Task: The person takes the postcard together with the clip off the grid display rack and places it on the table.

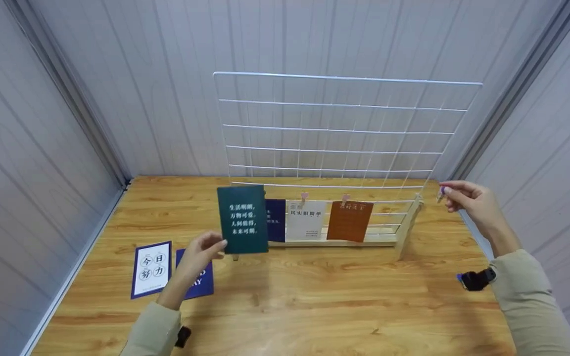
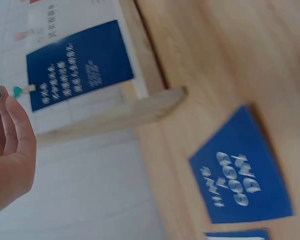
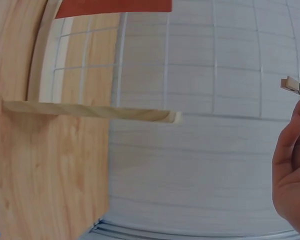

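Note:
My left hand pinches a dark green card with white writing by its lower left edge, upright before the white wire grid rack. Off to the right of the rack, my right hand pinches a small wooden clothespin, which shows a purple spot in the head view. Along the rack's lower part hang a navy card, a white card and an orange-brown card. Pink clothespins hold the white and orange-brown ones; a green-tipped clothespin is on the navy one.
On the wooden table, at left, lie a white card with a blue border and a blue card with white lettering, partly behind my left arm in the head view. The rack stands on wooden feet. Pale panel walls enclose the table.

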`<state>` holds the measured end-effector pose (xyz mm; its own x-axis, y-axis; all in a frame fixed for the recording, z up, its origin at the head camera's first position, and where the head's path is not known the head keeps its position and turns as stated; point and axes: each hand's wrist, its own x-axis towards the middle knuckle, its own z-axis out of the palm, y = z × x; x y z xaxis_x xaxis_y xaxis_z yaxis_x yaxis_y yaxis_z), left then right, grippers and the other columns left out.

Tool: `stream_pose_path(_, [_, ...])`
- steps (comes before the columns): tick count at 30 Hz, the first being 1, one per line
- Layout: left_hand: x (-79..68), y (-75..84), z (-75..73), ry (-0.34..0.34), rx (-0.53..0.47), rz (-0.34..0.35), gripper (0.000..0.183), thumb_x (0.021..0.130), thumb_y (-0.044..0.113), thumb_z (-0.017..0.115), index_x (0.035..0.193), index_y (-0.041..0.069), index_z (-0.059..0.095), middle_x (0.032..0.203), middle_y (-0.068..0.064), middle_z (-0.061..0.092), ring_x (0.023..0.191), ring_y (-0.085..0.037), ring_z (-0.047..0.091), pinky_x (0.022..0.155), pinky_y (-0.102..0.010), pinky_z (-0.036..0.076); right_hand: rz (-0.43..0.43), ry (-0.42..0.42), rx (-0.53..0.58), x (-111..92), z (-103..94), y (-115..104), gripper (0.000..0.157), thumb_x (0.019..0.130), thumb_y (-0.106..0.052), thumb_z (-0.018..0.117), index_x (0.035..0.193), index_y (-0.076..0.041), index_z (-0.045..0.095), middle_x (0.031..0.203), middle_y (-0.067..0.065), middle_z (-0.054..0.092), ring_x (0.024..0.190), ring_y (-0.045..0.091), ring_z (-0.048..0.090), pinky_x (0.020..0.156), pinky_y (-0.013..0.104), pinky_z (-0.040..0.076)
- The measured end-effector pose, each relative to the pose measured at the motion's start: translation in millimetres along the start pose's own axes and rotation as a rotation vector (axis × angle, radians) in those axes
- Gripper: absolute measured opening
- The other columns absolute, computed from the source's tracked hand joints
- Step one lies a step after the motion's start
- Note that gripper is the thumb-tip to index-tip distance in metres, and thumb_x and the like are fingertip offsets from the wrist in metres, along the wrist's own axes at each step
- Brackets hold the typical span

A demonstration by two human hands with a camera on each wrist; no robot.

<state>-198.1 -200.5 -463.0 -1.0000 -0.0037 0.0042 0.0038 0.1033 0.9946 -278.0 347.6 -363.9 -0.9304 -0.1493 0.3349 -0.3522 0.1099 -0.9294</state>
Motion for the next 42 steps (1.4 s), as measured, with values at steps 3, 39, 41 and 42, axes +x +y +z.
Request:
stream_pose_path(3, [-6.9, -19.1, -11.2, 0.012, 0.020, -0.038, 0.018, 0.086, 0.008, 0.056, 0.100, -0.002, 0.057, 0.094, -0.013, 0.058, 0.086, -0.024, 0.056, 0.074, -0.039, 0.048, 0.027, 0.007, 0.003, -7, -5.4, 10, 0.020, 0.086, -0.004, 0.054, 0.102, 0.006, 0.061, 0.069, 0.009, 0.060, 0.058, 0.013, 0.057, 0.052, 0.025, 0.049])
stream_pose_path(39, [-38.4, -116.7, -31.1, -0.208, -0.019, -0.340, 0.011, 0.080, -0.001, 0.059, 0.087, -0.008, 0.056, 0.071, -0.005, 0.055, 0.058, -0.012, 0.056, 0.057, -0.026, 0.051, 0.415, -0.042, -0.310, -79, -34.1, 125, 0.044, 0.092, -0.017, 0.048, 0.120, 0.015, 0.041, 0.080, 0.012, 0.059, 0.065, 0.013, 0.056, 0.058, 0.025, 0.048])
stream_pose_path(41, [-39.2, -118.1, -30.4, -0.205, -0.018, -0.349, 0.009, 0.079, -0.001, 0.059, 0.085, -0.007, 0.057, 0.070, -0.005, 0.054, 0.058, -0.013, 0.056, 0.057, -0.027, 0.051, 0.448, -0.046, -0.330, -84, -35.8, 130, 0.042, 0.092, -0.015, 0.047, 0.119, 0.016, 0.041, 0.082, 0.015, 0.058, 0.066, 0.015, 0.056, 0.058, 0.027, 0.048])
stream_pose_path(42, [-39.5, -118.6, -29.9, -0.203, -0.020, -0.354, 0.008, 0.079, -0.001, 0.059, 0.085, -0.006, 0.057, 0.070, -0.005, 0.055, 0.058, -0.013, 0.057, 0.057, -0.028, 0.051, 0.461, -0.043, -0.343, -87, -36.6, 134, 0.041, 0.092, -0.014, 0.046, 0.119, 0.016, 0.042, 0.083, 0.015, 0.058, 0.067, 0.016, 0.056, 0.057, 0.028, 0.048])
